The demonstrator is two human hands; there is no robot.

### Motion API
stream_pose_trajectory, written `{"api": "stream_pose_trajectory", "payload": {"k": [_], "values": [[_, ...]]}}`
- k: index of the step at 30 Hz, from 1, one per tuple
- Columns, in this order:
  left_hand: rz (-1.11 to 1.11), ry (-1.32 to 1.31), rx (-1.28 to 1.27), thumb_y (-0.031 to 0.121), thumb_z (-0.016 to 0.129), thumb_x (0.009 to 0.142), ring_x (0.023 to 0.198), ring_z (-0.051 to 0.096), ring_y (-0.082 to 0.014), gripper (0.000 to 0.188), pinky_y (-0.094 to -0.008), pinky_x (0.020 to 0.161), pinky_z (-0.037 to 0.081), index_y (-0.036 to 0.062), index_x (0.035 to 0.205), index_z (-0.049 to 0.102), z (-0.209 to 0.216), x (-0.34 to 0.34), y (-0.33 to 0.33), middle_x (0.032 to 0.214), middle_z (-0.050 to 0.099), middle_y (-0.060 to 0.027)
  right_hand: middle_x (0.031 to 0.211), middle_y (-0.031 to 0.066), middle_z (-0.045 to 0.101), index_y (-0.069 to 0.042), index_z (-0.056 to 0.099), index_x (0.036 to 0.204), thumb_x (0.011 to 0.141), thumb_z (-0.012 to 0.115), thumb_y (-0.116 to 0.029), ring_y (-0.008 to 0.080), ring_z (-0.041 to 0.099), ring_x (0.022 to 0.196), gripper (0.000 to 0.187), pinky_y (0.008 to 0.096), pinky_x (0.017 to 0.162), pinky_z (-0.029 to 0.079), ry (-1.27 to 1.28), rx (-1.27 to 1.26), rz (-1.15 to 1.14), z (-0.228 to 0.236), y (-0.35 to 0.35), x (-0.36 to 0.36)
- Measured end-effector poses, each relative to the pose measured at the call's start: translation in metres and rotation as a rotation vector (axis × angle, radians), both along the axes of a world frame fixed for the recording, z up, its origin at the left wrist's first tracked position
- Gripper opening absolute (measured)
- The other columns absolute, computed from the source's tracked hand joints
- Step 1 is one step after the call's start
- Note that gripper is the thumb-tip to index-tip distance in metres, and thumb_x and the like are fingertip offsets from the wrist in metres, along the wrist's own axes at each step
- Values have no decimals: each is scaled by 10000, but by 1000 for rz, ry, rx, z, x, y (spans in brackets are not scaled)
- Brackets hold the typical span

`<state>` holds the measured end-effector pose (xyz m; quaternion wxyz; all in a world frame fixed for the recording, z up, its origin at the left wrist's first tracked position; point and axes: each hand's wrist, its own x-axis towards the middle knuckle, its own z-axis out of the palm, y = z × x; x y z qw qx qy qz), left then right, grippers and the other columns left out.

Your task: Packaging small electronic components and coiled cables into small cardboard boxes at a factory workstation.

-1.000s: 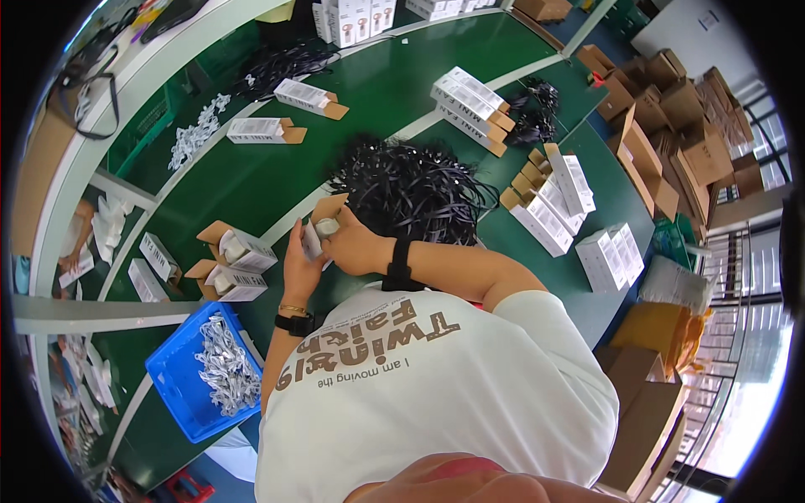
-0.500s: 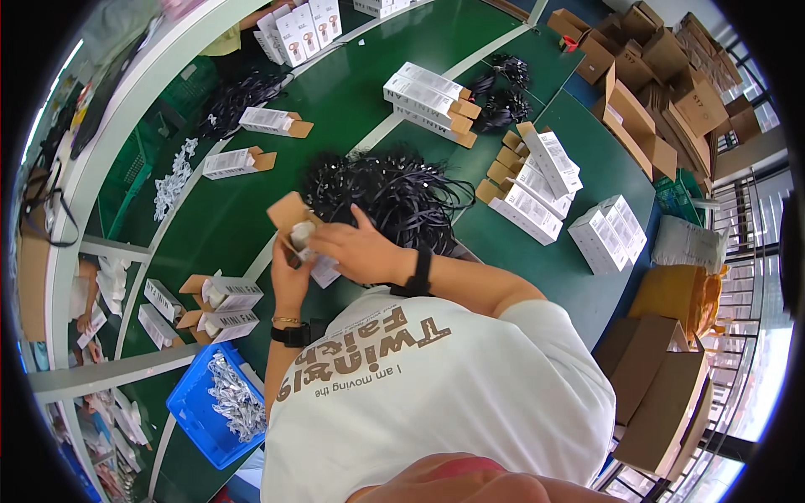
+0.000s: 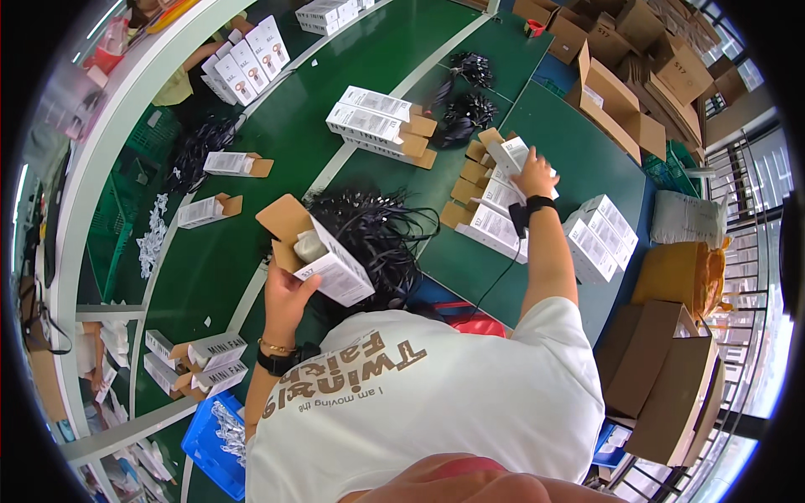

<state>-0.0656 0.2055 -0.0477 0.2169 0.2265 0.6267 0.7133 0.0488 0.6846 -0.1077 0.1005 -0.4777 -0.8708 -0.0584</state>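
My left hand (image 3: 289,298) grips an open white carton (image 3: 340,272) by its lower side. The carton's brown flaps stand apart, and a white wrapped item (image 3: 310,246) shows inside. Out to the right, my right hand (image 3: 535,174) has its fingers round the end of another white carton (image 3: 506,154), which lies tilted on top of a row of open cartons (image 3: 496,228). Behind the carton in my left hand lies a heap of black straps (image 3: 369,235).
Several open cartons (image 3: 220,352) lie at the left, near a blue bin (image 3: 201,440) of small silvery-white pieces. More cartons (image 3: 373,121) and black strap bundles (image 3: 465,117) lie farther back. Closed white cartons (image 3: 599,239) stand at the right edge. Another person's arm shows at the far left.
My right hand has left the carton in my left hand and reached right to the carton on the row. The left-held carton now shows its printed side. The whole view has shifted.
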Motion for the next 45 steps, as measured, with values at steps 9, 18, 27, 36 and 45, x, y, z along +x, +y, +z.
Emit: {"api": "stream_pose_trajectory", "payload": {"k": [9,18,27,36,45], "values": [[66,-65,-103,83,691,794,1166,481,-200,653,-349,992,378,8,1331,327,2,-15,-7,1263,481,-94,1380,54,411,-250,382,1353,694,752,-281,288,356,1291,757,663,965,271,-75,-232,217,-4,72,14],[94,-122,-34,36,675,785,1153,490,-185,619,-340,997,374,5,1313,353,16,-30,36,1249,492,-82,1313,76,480,-151,402,1351,758,705,-229,277,449,1212,671,528,965,377,230,-126,437,5,-3,-27],[-30,-37,11,86,664,819,1148,493,-212,588,-332,927,439,28,1313,350,6,-14,115,1271,456,-117,1204,215,482,-9,353,1340,634,803,-235,366,497,1088,867,397,919,424,673,-608,954,63,-208,-47],[115,-118,-260,169,622,870,1104,498,-188,567,-307,923,426,46,1349,345,-35,-28,10,1265,447,-127,1148,157,556,-129,387,1368,590,784,-108,354,533,1056,874,414,888,449,258,-174,510,35,-32,8],[629,-206,-367,181,611,877,1014,517,-123,450,-238,855,423,65,1281,449,-67,20,-108,1192,503,-63,1146,113,563,-153,516,1247,759,650,-193,304,540,1058,507,419,840,460,74,-217,754,-39,-89,-24]]}}
